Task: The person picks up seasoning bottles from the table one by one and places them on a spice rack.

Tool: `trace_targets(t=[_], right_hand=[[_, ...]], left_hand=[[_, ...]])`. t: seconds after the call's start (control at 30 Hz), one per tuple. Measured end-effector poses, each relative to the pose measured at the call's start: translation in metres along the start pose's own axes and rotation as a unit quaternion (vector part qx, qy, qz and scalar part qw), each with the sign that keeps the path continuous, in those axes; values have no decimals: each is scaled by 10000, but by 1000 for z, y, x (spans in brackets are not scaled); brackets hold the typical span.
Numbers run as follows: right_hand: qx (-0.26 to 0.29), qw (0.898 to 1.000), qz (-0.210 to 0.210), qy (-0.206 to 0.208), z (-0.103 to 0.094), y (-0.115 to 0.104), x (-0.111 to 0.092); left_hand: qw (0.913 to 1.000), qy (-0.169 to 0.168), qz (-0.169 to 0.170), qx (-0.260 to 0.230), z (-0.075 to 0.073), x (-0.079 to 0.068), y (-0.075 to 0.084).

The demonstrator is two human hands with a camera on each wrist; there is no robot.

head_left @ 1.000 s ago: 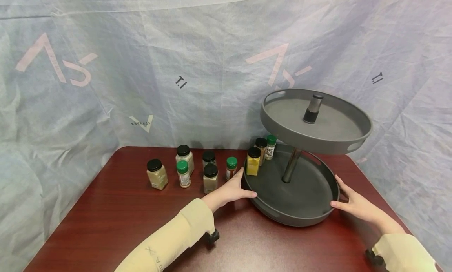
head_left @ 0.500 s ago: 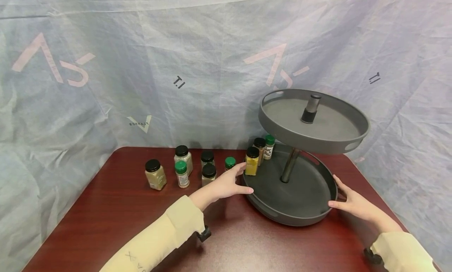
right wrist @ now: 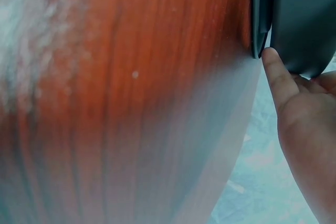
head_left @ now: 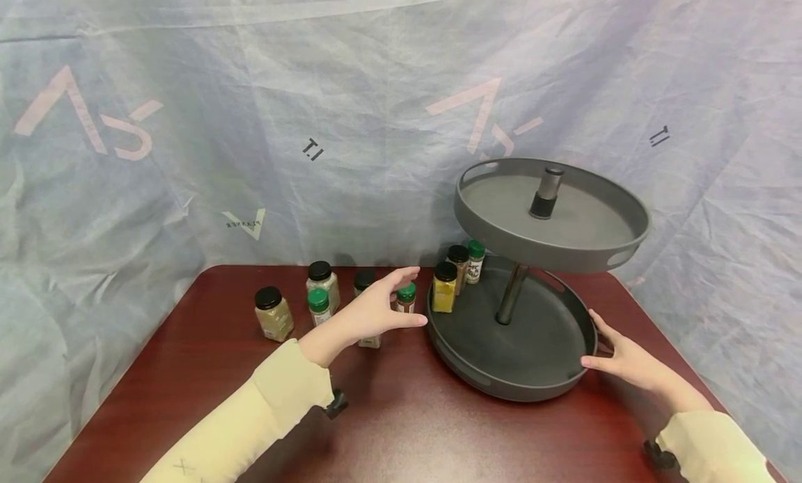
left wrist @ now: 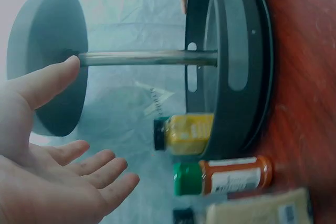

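Note:
A dark grey two-tier turntable (head_left: 532, 354) stands on the table, its upper tray (head_left: 595, 211) raised on a post. My right hand (head_left: 635, 365) touches the lower tray's right rim, thumb at the edge and fingers along the outer wall. My left hand (head_left: 360, 312) is in the air left of the turntable, fingers spread, holding nothing. Below it stands a green-lidded spice jar (head_left: 406, 306) with reddish contents. Inside the lower tray's left side are a yellow spice jar (head_left: 444, 296), a brown one (head_left: 463, 274) and a green-lidded one (head_left: 474, 270).
Left on the table stand more spice jars: a tan one (head_left: 276, 321), a pale one (head_left: 326, 282) and a small green-lidded one (head_left: 319, 309). Behind my left hand are two black-lidded jars, partly hidden. A grey cloth (head_left: 370, 191) hangs along the table's back edge.
My left hand has left the lower tray's left rim and moved left over the jars, also rising a little. My right hand stays at the right rim.

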State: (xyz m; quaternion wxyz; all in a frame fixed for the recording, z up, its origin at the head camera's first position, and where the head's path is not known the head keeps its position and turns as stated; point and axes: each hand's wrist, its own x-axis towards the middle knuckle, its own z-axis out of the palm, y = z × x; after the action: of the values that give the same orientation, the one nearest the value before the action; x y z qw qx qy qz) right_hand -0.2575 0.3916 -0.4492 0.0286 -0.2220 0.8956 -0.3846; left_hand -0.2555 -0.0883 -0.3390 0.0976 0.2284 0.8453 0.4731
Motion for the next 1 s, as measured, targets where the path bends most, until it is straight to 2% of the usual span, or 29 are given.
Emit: trace_targets(t=[0.17, 0.47, 0.6, 0.87, 1.0], right_hand=[[-18, 10000, 23, 12, 1, 0, -1], [52, 10000, -39, 31, 2, -2, -1], [56, 10000, 2, 42, 2, -2, -2], [61, 10000, 24, 60, 3, -2, -2], [61, 9999, 75, 49, 2, -3, -2]], left_hand=[[9994, 306, -7, 158, -15, -9, 1], [9977, 662, -109, -70, -33, -24, -11], [9967, 775, -209, -131, -37, -27, -23], [9956, 917, -156, -82, -39, -29, -42], [9951, 923, -199, -296, -38, -29, -53]])
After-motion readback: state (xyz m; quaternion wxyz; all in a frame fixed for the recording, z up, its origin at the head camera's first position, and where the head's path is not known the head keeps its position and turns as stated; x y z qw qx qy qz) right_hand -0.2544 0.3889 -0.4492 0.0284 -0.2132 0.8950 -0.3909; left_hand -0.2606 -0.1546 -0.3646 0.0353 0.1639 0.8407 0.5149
